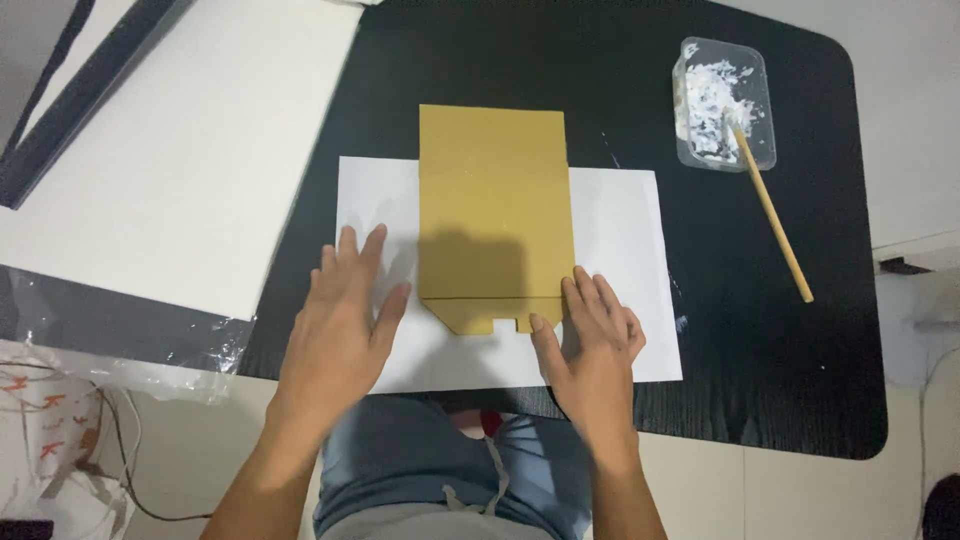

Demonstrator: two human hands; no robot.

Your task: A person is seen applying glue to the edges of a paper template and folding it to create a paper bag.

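A gold cardboard piece with a folded, notched flap at its near end lies on a white paper sheet on a black table. My left hand rests flat on the white sheet, left of the gold piece, fingers spread, holding nothing. My right hand lies flat at the gold piece's near right corner. Its thumb tip touches the flap and its fingers rest on the white sheet.
A clear plastic tub of white paste stands at the back right with a wooden stick leaning out of it. A large white board lies to the left, crumpled plastic wrap near the left edge.
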